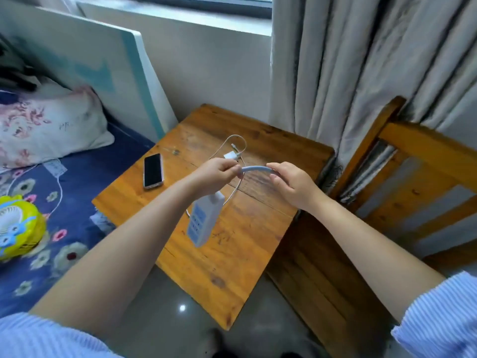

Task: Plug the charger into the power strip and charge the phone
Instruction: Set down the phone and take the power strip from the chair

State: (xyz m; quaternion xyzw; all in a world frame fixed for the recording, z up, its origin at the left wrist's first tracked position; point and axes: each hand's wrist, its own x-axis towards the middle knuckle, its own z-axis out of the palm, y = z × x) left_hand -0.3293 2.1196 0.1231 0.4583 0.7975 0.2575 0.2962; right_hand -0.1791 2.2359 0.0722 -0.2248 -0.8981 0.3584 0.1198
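Now we pinch thick pale-blue cord (255, 169) with left hand (219, 174) and right hand (289, 183); lower dangling white power strip (205, 218) flat onto wooden table (232, 267), sockets up.

**No legible text in bedside charging scene**

No word, brand, number or sign can be read anywhere in this view. The pillowcase (49, 125) carries a few faint handwritten-looking grey strokes, too blurred to make out. Dark scribbles mark the wooden table (224, 267) near the power strip (205, 219), but they form no readable characters. The power strip's face shows only blue socket panels, with no label that can be made out. The phone (153, 170) lies with its screen dark and blank.
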